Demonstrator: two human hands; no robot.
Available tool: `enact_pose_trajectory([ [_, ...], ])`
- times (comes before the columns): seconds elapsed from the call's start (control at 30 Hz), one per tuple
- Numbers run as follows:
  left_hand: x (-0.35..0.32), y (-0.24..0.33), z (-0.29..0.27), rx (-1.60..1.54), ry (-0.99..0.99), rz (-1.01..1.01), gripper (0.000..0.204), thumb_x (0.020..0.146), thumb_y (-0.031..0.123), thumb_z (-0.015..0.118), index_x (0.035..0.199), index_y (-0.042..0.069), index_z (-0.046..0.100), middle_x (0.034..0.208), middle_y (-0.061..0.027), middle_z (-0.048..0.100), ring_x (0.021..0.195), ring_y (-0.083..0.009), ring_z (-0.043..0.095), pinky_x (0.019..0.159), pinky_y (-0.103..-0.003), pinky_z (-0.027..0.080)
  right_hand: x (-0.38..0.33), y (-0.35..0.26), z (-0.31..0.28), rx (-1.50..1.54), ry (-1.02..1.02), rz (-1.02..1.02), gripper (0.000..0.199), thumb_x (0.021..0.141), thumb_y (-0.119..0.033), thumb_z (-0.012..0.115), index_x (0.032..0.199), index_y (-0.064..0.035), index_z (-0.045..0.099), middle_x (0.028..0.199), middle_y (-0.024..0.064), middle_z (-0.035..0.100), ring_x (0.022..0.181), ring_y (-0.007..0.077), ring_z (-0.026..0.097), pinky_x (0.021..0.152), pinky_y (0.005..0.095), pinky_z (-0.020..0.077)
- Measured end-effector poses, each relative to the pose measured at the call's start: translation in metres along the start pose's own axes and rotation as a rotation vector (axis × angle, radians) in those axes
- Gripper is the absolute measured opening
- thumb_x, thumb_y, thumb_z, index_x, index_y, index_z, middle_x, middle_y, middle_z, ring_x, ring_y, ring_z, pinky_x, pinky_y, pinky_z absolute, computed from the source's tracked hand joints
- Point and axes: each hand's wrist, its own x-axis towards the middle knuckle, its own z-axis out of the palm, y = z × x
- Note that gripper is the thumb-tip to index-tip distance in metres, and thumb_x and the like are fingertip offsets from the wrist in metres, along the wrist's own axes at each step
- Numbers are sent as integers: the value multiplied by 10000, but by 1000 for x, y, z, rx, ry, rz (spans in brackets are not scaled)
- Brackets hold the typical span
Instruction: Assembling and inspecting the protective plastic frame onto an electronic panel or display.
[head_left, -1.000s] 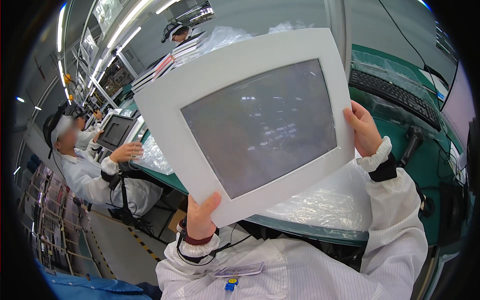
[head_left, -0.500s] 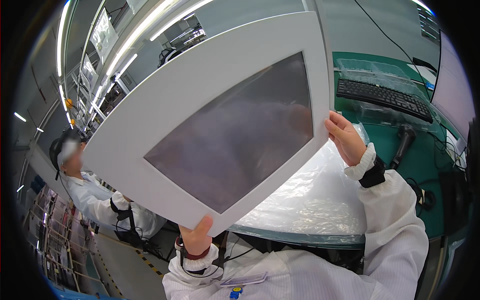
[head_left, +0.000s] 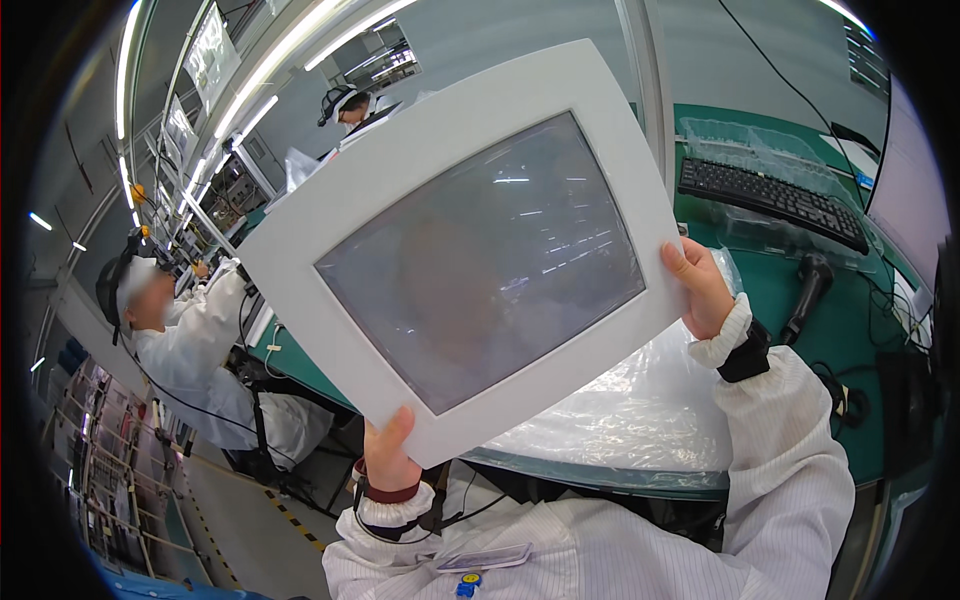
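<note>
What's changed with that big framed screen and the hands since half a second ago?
The white-framed screen has turned: its left corner has swung back rightward, so it faces the camera more squarely, and reflected lights show on it again. Nothing was taken hold of or let go: the left hand and right hand still grip its edges. The keyboard and black handheld scanner stayed put.

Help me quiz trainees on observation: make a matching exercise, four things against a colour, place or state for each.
1. Framed panel
2. Keyboard
3. Plastic film
4. Tabletop

A. Green
B. Clear, lying on the tabletop
C. Held by the left hand and the right hand
D. Black

Pairs: 1-C; 2-D; 3-B; 4-A
</note>
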Motion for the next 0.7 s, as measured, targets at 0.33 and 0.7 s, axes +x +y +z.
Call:
enact_pose_trajectory([
  [0.33, 15, -14, -9, 33, -90, 95, 441, 725, 136, 665, 1096, 48, 441, 928, -28, 514, 830, -142, 523, 722, -293, 433, 1, 5, -9, -19, 18, -82, 419, 756, -334, 651, 1002, -12, 540, 861, 38, 596, 775, 114, 546, 728, 265, 429],
  [0.7, 108, -14, 0, 1091, -562, 743, 257, 657, 113, 604, 880, -11, 632, 1005, -155, 599, 965, -275, 557, 974, -417, 299, 28, -7, -46, -765, -428, -500, 237, 707, -120, 589, 914, -6, 585, 1002, 115, 569, 971, 236, 522, 864, 319, 397],
])
